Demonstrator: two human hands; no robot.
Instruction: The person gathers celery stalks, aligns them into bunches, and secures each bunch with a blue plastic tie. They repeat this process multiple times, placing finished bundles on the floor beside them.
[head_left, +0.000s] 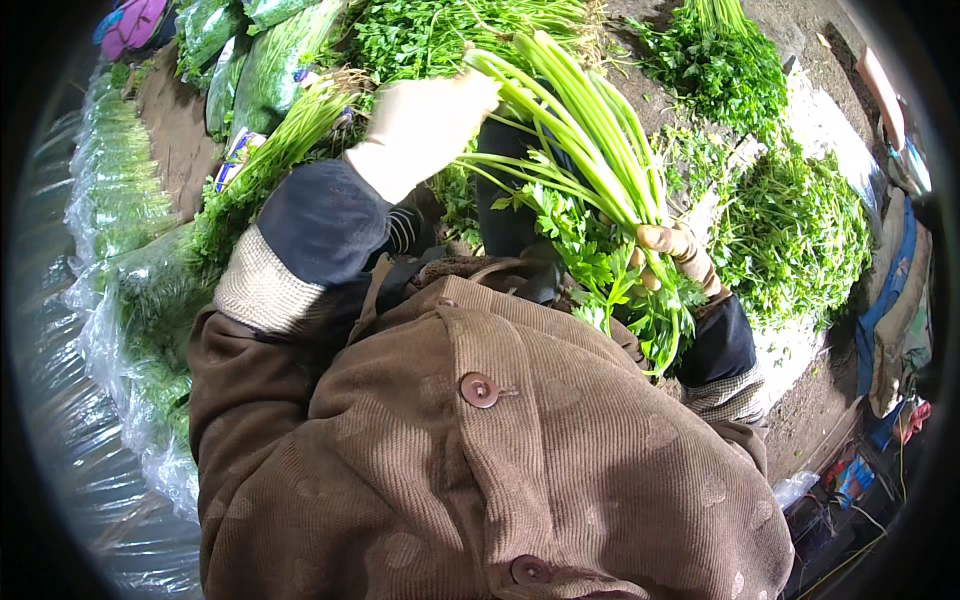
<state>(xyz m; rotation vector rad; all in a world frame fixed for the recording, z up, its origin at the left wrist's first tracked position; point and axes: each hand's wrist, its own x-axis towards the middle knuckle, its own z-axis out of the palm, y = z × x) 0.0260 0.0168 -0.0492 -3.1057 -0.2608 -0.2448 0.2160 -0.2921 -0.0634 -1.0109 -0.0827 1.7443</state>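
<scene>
My right hand (679, 255) grips a bunch of celery (592, 142) around its leafy end, with the pale green stalks slanting up and away to the left. Leaves (660, 319) hang below its fingers. Bright light washes out my left hand (431, 124), which is raised beside the cut ends of the stalks. One stalk end (484, 60) lies at its fingers, but glare and blur hide whether they close on it. Both forearms wear dark and checked sleeve cuffs.
Loose celery with roots (450, 34) lies ahead, and another bunch (727, 75) is at far right. A heap of trimmed leaves (795, 232) sits on my right. Plastic-wrapped bundles (274, 75) and a tied bunch (300, 124) are on my left, near clear plastic sheeting (97, 450).
</scene>
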